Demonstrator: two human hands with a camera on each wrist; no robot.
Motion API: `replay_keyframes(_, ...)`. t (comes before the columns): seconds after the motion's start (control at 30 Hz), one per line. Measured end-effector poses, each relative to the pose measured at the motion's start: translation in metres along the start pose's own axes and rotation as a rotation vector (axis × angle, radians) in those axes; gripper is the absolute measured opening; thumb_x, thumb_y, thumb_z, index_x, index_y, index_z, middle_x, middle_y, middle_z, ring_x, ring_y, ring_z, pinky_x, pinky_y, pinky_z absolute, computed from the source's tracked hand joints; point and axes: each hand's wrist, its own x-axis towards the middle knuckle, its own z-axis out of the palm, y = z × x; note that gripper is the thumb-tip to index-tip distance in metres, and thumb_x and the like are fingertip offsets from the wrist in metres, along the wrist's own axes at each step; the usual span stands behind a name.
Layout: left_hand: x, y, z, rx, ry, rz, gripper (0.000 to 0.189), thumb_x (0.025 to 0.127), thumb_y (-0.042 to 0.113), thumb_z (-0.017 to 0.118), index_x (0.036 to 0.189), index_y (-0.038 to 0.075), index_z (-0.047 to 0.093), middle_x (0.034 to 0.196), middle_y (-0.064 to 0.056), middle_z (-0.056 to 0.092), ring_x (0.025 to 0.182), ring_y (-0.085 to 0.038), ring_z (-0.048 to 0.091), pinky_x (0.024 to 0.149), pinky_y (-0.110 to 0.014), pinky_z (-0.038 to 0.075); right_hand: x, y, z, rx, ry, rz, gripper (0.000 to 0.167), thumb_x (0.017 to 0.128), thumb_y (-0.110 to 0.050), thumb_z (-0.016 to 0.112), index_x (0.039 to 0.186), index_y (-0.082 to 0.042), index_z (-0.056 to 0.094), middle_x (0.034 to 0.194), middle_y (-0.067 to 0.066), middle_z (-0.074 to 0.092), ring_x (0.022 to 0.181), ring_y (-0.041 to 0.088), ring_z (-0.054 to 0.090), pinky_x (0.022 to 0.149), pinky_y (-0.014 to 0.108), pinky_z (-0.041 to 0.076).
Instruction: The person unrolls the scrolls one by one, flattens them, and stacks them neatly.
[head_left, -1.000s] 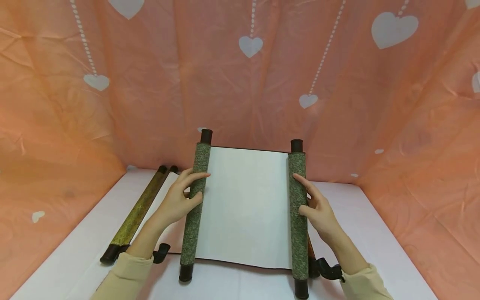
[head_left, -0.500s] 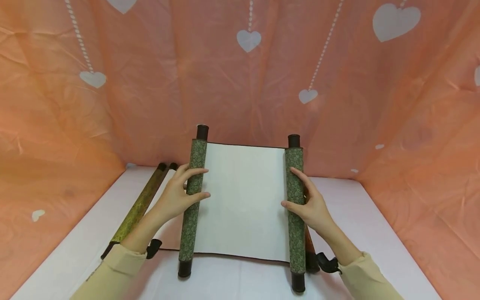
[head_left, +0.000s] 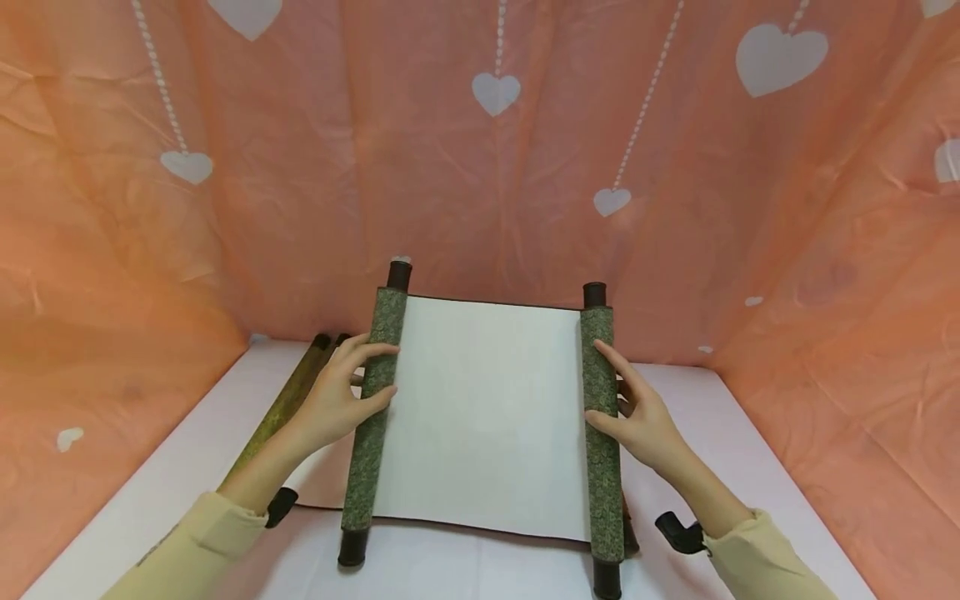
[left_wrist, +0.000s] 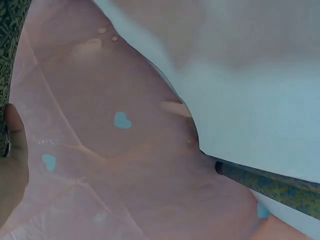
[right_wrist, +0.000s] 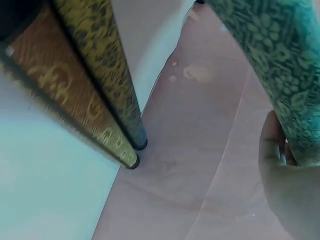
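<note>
A hanging scroll with dark green patterned rolls and black end knobs is held partly unrolled, its blank white sheet (head_left: 487, 417) between the rolls. My left hand (head_left: 337, 404) grips the left roll (head_left: 367, 454), thumb and index finger over its front. Around the right roll (head_left: 604, 492) my right hand (head_left: 648, 427) has its thumb and fingers. In the right wrist view this hand (right_wrist: 292, 195) wraps the green patterned roll (right_wrist: 280, 65). Below, a second scroll lies open on the table, showing a yellow-green roll (head_left: 273, 421) and pale paper (head_left: 318, 482); the raised scroll hides most of it.
The white table (head_left: 750, 467) carries the lower scrollwork. In the right wrist view a brown patterned roll (right_wrist: 57, 80) lies beside a yellow one (right_wrist: 102, 55). An orange cloth with white hearts (head_left: 427, 167) hangs behind and at both sides.
The two green rolls stand somewhat farther apart, with more white sheet between them. My left hand has shifted left with its roll. My right thumb has moved about on the right roll.
</note>
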Motion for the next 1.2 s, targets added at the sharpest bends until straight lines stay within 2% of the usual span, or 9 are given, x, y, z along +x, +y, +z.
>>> replay_keyframes(0.2, -0.003, -0.004, -0.003, 0.004, -0.016, 0.001, 0.050, 0.094, 0.001, 0.074, 0.141, 0.009, 0.061, 0.159, -0.030, 0.031, 0.143, -0.054, 0.035, 0.095, -0.064, 0.051, -0.002, 0.006, -0.011, 0.029, -0.041, 0.011, 0.087, 0.090, 0.003, 0.077, 0.163, -0.022, 0.037, 0.170, 0.012, 0.023, 0.129, 0.033, 0.046, 0.084, 0.019, 0.046)
replay_keyframes(0.27, -0.003, -0.004, -0.004, 0.000, -0.020, 0.005, 0.049, 0.095, 0.000, 0.072, 0.142, 0.010, 0.061, 0.160, -0.030, 0.031, 0.144, -0.055, 0.034, 0.096, -0.066, 0.050, -0.002, 0.009, -0.014, 0.046, -0.058, -0.003, 0.085, 0.089, 0.008, 0.074, 0.162, -0.018, 0.039, 0.168, 0.014, 0.025, 0.122, 0.029, 0.052, 0.076, 0.021, 0.048)
replay_keyframes(0.4, -0.003, -0.005, -0.006, -0.014, -0.023, 0.018, 0.049, 0.096, -0.003, 0.066, 0.143, 0.011, 0.061, 0.160, -0.030, 0.030, 0.145, -0.056, 0.033, 0.096, -0.072, 0.046, 0.000, 0.011, -0.019, 0.057, -0.065, -0.015, 0.088, 0.084, 0.018, 0.062, 0.162, -0.016, 0.039, 0.162, 0.017, 0.030, 0.076, 0.009, 0.045, 0.056, 0.028, 0.040)
replay_keyframes(0.6, -0.001, -0.003, -0.008, -0.014, -0.043, -0.012, 0.053, 0.094, -0.005, 0.061, 0.144, 0.013, 0.060, 0.160, -0.029, 0.029, 0.146, -0.056, 0.031, 0.097, -0.076, 0.043, 0.002, 0.016, -0.024, 0.115, -0.091, 0.009, 0.090, 0.082, 0.021, 0.050, 0.164, -0.014, 0.034, 0.170, 0.016, 0.019, 0.084, 0.002, 0.041, 0.060, 0.030, 0.036)
replay_keyframes(0.7, -0.001, -0.002, -0.008, -0.009, -0.047, -0.030, 0.054, 0.094, -0.004, 0.061, 0.144, 0.013, 0.060, 0.160, -0.029, 0.029, 0.145, -0.056, 0.031, 0.096, -0.075, 0.043, 0.002, 0.018, -0.024, 0.135, -0.103, 0.048, 0.087, 0.089, 0.015, 0.059, 0.165, -0.017, 0.032, 0.172, 0.014, 0.016, 0.105, -0.005, 0.043, 0.070, 0.025, 0.043)
replay_keyframes(0.9, 0.001, -0.004, -0.005, 0.027, -0.050, -0.036, 0.057, 0.091, 0.008, 0.080, 0.144, 0.013, 0.059, 0.161, -0.028, 0.028, 0.145, -0.055, 0.032, 0.098, -0.071, 0.045, 0.003, 0.017, -0.023, 0.058, -0.084, 0.163, 0.102, 0.084, -0.014, 0.089, 0.165, -0.035, 0.031, 0.159, 0.019, 0.033, 0.078, 0.003, 0.052, 0.065, 0.025, 0.049)
replay_keyframes(1.0, 0.002, -0.006, -0.005, 0.056, -0.059, -0.034, 0.064, 0.087, 0.013, 0.086, 0.144, 0.015, 0.059, 0.161, -0.027, 0.028, 0.145, -0.054, 0.033, 0.097, -0.068, 0.047, 0.003, 0.018, -0.023, 0.031, -0.079, 0.153, 0.104, 0.083, -0.013, 0.089, 0.165, -0.035, 0.028, 0.163, 0.018, 0.031, 0.110, 0.017, 0.058, 0.076, 0.026, 0.053)
replay_keyframes(1.07, 0.002, -0.007, -0.006, 0.068, -0.059, -0.029, 0.064, 0.086, 0.014, 0.087, 0.144, 0.015, 0.060, 0.161, -0.027, 0.029, 0.135, -0.052, 0.047, 0.089, -0.061, 0.053, 0.003, 0.019, -0.025, 0.012, -0.079, 0.127, 0.104, 0.085, -0.010, 0.087, 0.166, -0.033, 0.027, 0.166, 0.017, 0.028, 0.134, 0.028, 0.047, 0.084, 0.025, 0.053)
replay_keyframes(1.2, 0.001, -0.009, -0.007, 0.081, -0.050, -0.018, 0.059, 0.088, 0.010, 0.084, 0.142, 0.015, 0.061, 0.161, -0.028, 0.030, 0.120, -0.047, 0.061, 0.067, -0.038, 0.051, 0.004, 0.020, -0.030, -0.028, -0.086, 0.075, 0.101, 0.088, -0.006, 0.084, 0.167, -0.029, 0.025, 0.170, 0.014, 0.020, 0.143, 0.037, 0.035, 0.087, 0.023, 0.048)
